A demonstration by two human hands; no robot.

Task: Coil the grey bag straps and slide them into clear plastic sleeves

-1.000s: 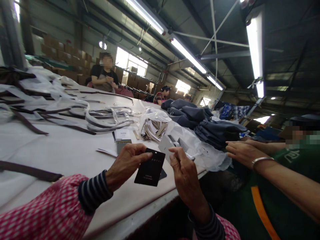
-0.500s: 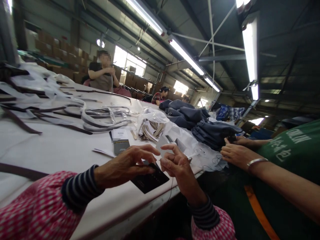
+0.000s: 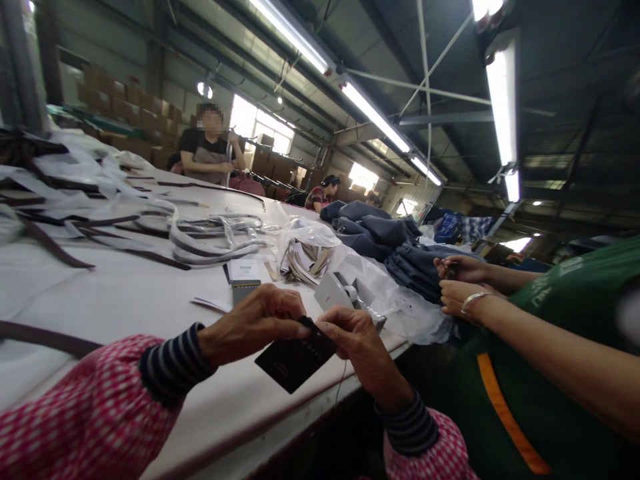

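Observation:
A black card tag (image 3: 295,360) with faint print hangs tilted over the table's front edge. My left hand (image 3: 260,323) pinches it near its top corner. Close beside, my right hand (image 3: 357,340) has thumb and finger pressed together at the tag's upper right corner, and a thin dark string hangs below those fingers. Behind my hands lie grey and white cards (image 3: 243,272) and a light grey card or box piece (image 3: 331,291); what exactly it is I cannot tell.
On the white table (image 3: 165,293) lie pale and dark straps (image 3: 215,250), a plastic bag of strips (image 3: 306,259) and dark blue fabric (image 3: 375,230). At right, a person in green (image 3: 575,293) works with both hands. Others sit across the table.
My right fingers have come down and closed at the tag's corner, beside my left hand. The neighbour's hands at right have lifted slightly. The person across the table has moved their arms apart.

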